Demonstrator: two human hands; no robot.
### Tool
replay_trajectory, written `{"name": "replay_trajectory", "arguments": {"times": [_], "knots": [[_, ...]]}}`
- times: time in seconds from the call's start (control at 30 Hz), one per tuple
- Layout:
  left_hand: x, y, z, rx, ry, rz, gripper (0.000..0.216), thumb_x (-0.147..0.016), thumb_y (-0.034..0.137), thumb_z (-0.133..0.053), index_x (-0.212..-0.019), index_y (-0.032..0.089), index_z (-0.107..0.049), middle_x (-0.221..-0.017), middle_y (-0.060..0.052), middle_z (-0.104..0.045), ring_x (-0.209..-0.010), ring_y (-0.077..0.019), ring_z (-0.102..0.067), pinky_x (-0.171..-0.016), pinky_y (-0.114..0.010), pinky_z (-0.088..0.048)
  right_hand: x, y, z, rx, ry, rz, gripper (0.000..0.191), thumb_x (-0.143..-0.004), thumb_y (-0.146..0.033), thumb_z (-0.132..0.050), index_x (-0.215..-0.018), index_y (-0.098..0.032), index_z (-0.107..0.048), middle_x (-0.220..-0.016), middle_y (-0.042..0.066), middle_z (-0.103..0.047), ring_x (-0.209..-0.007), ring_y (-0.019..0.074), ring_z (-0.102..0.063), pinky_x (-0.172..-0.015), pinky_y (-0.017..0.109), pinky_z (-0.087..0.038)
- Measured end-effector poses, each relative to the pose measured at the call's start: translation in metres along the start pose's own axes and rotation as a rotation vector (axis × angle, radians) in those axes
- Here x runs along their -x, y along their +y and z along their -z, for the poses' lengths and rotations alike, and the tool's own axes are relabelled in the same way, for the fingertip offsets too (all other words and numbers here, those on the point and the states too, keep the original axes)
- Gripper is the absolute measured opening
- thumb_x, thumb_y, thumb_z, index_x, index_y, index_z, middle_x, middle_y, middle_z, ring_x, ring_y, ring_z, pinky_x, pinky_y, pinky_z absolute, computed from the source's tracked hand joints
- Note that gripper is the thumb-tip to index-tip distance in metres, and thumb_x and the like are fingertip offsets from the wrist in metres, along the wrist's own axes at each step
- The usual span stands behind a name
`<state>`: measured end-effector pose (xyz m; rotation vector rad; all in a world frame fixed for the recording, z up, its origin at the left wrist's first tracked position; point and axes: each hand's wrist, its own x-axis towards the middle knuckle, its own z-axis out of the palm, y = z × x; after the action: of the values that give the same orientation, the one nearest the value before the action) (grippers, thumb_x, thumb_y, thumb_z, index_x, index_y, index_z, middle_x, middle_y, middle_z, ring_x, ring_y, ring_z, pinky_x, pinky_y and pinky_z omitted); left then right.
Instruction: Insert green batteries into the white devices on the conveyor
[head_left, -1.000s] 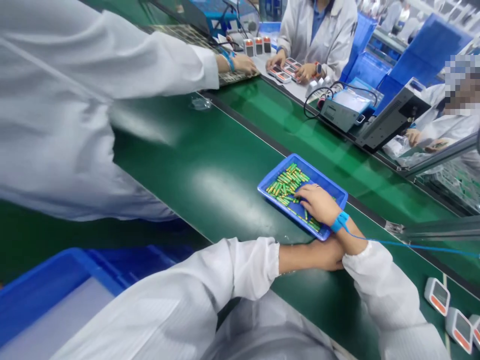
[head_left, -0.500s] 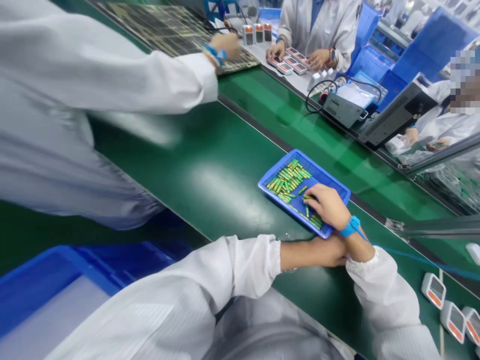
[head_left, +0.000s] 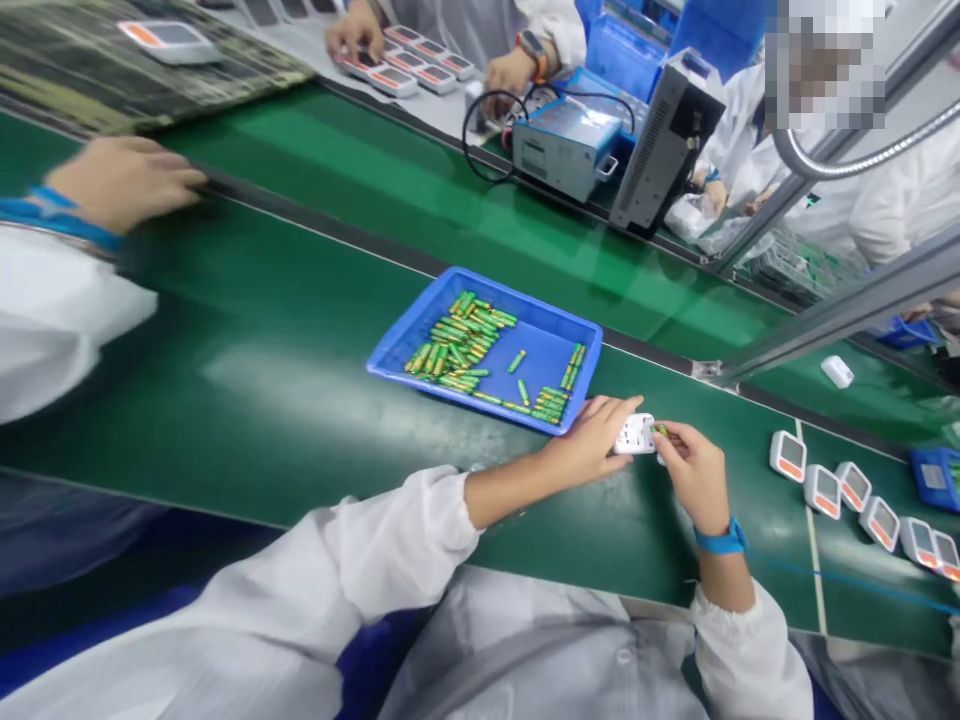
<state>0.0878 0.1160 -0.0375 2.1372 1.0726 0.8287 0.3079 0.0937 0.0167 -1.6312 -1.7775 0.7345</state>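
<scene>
My left hand [head_left: 592,440] is closed around a small white device [head_left: 634,434], its back face turned up with an opening at the right end. At that opening, my right hand [head_left: 694,470] pinches green batteries [head_left: 660,430]; fingers partly hide them, so I cannot tell how many. A blue band circles my right wrist. Just beyond my left hand lies a blue tray [head_left: 390,345]. Many green and gold batteries [head_left: 457,340] are heaped in its left part, several more lie in its near right corner, and two lie loose between.
Several white devices with screens and orange strips [head_left: 825,490] lie to the right. A co-worker's hand [head_left: 124,185] reaches in from the left. Across the belt, another person's hands [head_left: 510,75] are among similar devices, beside a grey-blue box [head_left: 562,150] with cables. A metal post [head_left: 847,310] slants at right.
My right hand has left the tray and come to the white device in my left hand, with batteries pinched. My view has turned right. The co-worker's arm has drawn back from the patterned mat.
</scene>
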Motion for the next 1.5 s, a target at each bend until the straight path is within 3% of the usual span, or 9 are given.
{"name": "replay_trajectory", "arguments": {"times": [0.13,0.27,0.5,0.67,0.83,0.93,1.07,1.2,1.5], "knots": [[0.001,-0.001,0.001,-0.016,-0.011,-0.001,0.091,-0.091,0.027,-0.084,-0.169,0.018,-0.038,-0.152,-0.019,-0.061,-0.141,-0.039,-0.055,-0.118,-0.056,-0.048,-0.003,-0.007,-0.007,0.251,0.01,0.104,0.033,-0.105,-0.041,-0.061,-0.109,-0.022,-0.086,-0.097,0.01,-0.084,-0.081,0.0253,-0.075,-0.08,0.038,-0.058],[0.002,-0.001,0.002,-0.028,-0.018,0.003,0.09,-0.091,0.028,-0.084,-0.168,0.018,-0.039,-0.151,-0.02,-0.061,-0.14,-0.0389,-0.056,-0.118,-0.056,-0.047,-0.005,-0.007,-0.001,0.217,-0.007,0.107,0.032,-0.108,-0.039,-0.06,-0.116,-0.023,-0.086,-0.103,0.009,-0.087,-0.084,0.0252,-0.078,-0.081,0.037,-0.06],[0.0,-0.001,0.002,-0.006,-0.004,-0.012,0.084,-0.092,0.029,-0.085,-0.165,0.017,-0.044,-0.153,-0.019,-0.061,-0.141,-0.0377,-0.056,-0.119,-0.053,-0.047,0.017,0.015,0.011,0.187,0.018,0.384,0.027,-0.11,-0.033,-0.065,-0.128,-0.029,-0.084,-0.126,0.007,-0.085,-0.128,0.0316,-0.073,-0.11,0.052,-0.061],[0.001,-0.001,0.005,0.032,-0.006,0.014,0.081,-0.091,0.027,-0.086,-0.163,0.019,-0.047,-0.149,-0.018,-0.064,-0.137,-0.0368,-0.059,-0.116,-0.052,-0.05,0.022,0.029,0.003,0.256,-0.043,0.464,0.034,-0.111,-0.028,-0.064,-0.142,-0.032,-0.078,-0.14,0.005,-0.081,-0.14,0.0337,-0.066,-0.115,0.059,-0.057],[0.001,0.002,0.009,0.025,-0.025,0.024,0.078,-0.092,0.024,-0.083,-0.162,0.019,-0.048,-0.149,-0.016,-0.065,-0.135,-0.0357,-0.061,-0.116,-0.051,-0.05,0.02,0.032,-0.002,0.26,-0.058,0.472,0.036,-0.113,-0.027,-0.061,-0.145,-0.032,-0.077,-0.144,0.007,-0.079,-0.144,0.0335,-0.061,-0.119,0.06,-0.052],[0.002,0.005,0.011,-0.003,-0.039,0.016,0.076,-0.093,0.024,-0.079,-0.162,0.02,-0.048,-0.152,-0.016,-0.064,-0.138,-0.036,-0.059,-0.118,-0.052,-0.047,0.019,0.029,-0.001,0.211,0.001,0.443,0.032,-0.112,-0.032,-0.062,-0.137,-0.029,-0.082,-0.135,0.012,-0.079,-0.13,0.0321,-0.067,-0.114,0.058,-0.054],[0.005,0.009,0.015,-0.039,-0.112,-0.038,0.078,-0.094,0.027,-0.076,-0.166,0.021,-0.045,-0.156,-0.016,-0.062,-0.141,-0.0372,-0.057,-0.121,-0.054,-0.042,0.02,0.024,0.005,0.122,0.09,0.324,0.033,-0.112,-0.035,-0.059,-0.136,-0.026,-0.081,-0.116,0.012,-0.08,-0.115,0.03,-0.072,-0.105,0.052,-0.059],[0.008,0.01,0.018,-0.044,-0.188,-0.06,0.094,-0.093,0.032,-0.08,-0.174,0.023,-0.033,-0.156,-0.016,-0.062,-0.142,-0.0381,-0.055,-0.123,-0.054,-0.038,0.026,0.022,0.008,0.069,0.082,0.207,0.03,-0.114,-0.037,-0.054,-0.125,-0.027,-0.081,-0.122,0.012,-0.082,-0.124,0.029,-0.074,-0.107,0.047,-0.061],[0.006,0.006,0.013,-0.047,-0.207,-0.04,0.098,-0.093,0.031,-0.084,-0.174,0.021,-0.03,-0.154,-0.015,-0.065,-0.141,-0.0375,-0.055,-0.123,-0.053,-0.035,0.024,0.027,0.001,0.153,0.075,0.348,0.025,-0.114,-0.032,-0.058,-0.118,-0.026,-0.082,-0.12,0.011,-0.082,-0.123,0.0287,-0.074,-0.109,0.049,-0.058]]}}
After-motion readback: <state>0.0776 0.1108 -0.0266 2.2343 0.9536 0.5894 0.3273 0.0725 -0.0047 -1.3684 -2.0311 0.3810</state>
